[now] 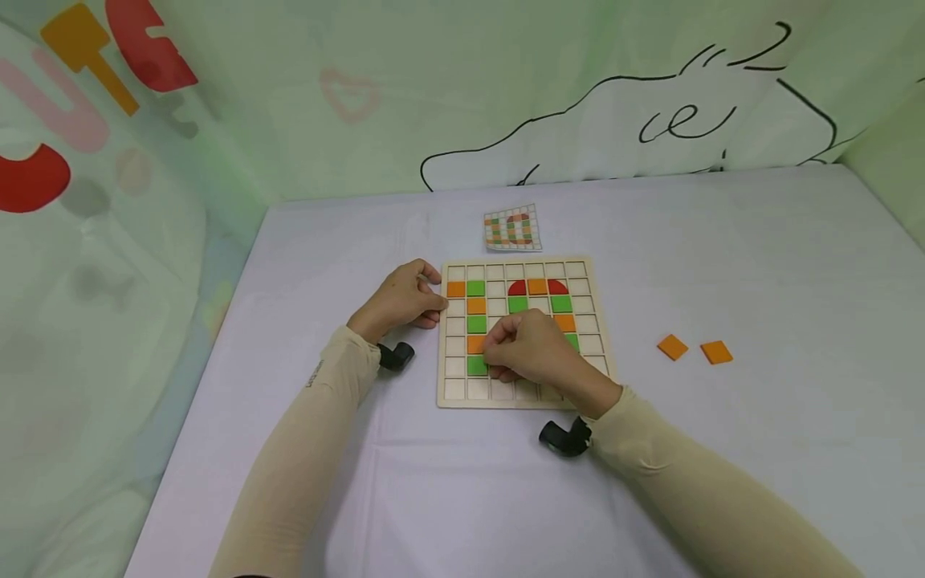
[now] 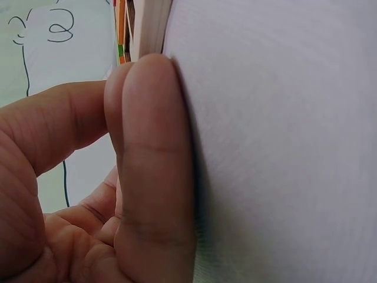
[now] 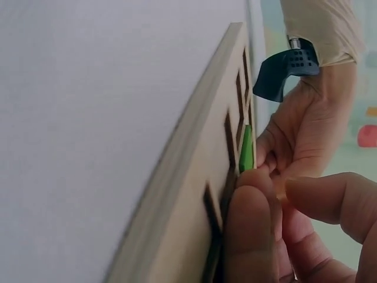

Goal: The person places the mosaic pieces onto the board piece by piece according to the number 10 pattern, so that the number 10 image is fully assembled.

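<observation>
A square wooden grid board [image 1: 455,390] lies on the table, with orange, green and red tiles set in some cells. My right hand [image 1: 533,347] is over its lower middle, thumb and fingers pinching a small orange tile [image 3: 281,188], mostly hidden by the fingertips. A green tile [image 1: 476,366] sits in the cell just left of those fingers; the right wrist view shows a green tile [image 3: 247,148] beyond them. My left hand [image 1: 406,295] is at the board's left edge, fingers loosely bent, fingertips right at the side of the board [image 2: 154,26] in the left wrist view.
Two loose orange tiles [image 1: 673,347] lie on the table right of the board. A small printed pattern card [image 1: 512,228] lies behind it. Black wrist cameras [image 1: 565,437] hang under both wrists. A printed curtain [image 1: 347,104] borders the table's far side.
</observation>
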Demonstrator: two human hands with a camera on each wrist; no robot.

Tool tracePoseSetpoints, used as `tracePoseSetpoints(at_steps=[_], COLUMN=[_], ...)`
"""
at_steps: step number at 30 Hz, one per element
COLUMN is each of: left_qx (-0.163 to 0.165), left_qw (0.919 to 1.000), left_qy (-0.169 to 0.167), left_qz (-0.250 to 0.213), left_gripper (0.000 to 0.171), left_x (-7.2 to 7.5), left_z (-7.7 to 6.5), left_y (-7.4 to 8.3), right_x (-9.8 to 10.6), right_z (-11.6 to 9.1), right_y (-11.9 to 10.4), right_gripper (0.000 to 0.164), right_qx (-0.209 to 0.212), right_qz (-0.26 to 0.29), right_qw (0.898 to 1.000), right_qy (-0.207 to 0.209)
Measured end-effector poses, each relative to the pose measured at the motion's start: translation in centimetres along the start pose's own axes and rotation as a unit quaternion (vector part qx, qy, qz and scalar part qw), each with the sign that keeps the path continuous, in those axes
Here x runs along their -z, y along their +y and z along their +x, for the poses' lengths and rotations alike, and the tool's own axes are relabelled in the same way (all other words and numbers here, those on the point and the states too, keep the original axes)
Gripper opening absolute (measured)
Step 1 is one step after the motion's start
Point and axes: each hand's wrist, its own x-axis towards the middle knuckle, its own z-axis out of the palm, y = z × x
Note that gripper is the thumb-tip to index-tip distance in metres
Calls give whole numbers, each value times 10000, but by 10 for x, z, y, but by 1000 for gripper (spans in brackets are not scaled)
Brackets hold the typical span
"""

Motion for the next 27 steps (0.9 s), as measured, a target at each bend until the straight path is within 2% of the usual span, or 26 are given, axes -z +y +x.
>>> tracePoseSetpoints(at_steps=[5, 12, 17, 22, 27], left_qx=[33, -13, -19, 34, 81], left_qw=[10000, 10000, 10000, 10000, 9999], left_qy=[8, 10, -47, -69, -67], left_qz=[12, 52, 34, 25, 44], left_gripper=[39, 39, 39, 39, 40], left_x=[0, 1, -1, 0, 0], left_z=[-1, -1, -2, -2, -1], left_y=[-1, 0, 2, 2, 1], right_x=[15, 67, 117, 166, 195], right_z=[-8, -31, -52, -78, -100], right_y=[2, 17, 45, 80, 105], right_gripper=[10, 21, 30, 41, 49], right_qx=[27, 126, -327, -688, -1082], right_qz=[102, -149, -571, -619, -912], right_qw=[9999, 9979, 9899, 9845, 9756], right_qy=[29, 623, 1256, 1489, 1679])
